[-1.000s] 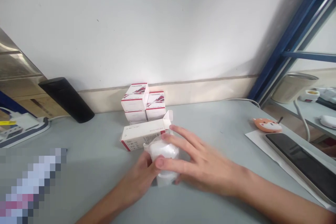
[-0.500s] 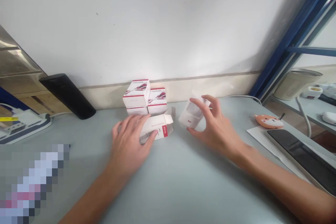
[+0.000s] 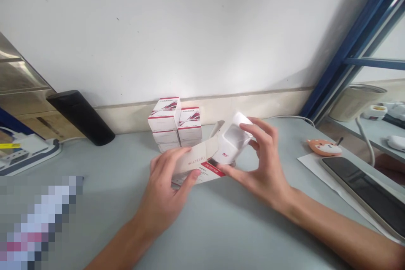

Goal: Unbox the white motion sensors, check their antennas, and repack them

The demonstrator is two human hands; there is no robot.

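My left hand is wrapped round a white and red cardboard box printed "DETECTOR". The box lies on its side, low over the desk, with its open end and flaps turned to the right. In my right hand is a white plastic detector with a rounded window and a small red mark. Its lower end is at the mouth of the box, tilted; how far it goes in I cannot tell. Behind my left hand stands a stack of several closed white and red boxes.
A black cylindrical case leans by the wall at left, near a white power strip. To the right are an orange animal-shaped item, white paper and a phone. A blurred patch covers the lower left.
My left hand has brought the box to the right and tilted it. The detector in my right hand has turned, and its lower end now meets the box's open end.
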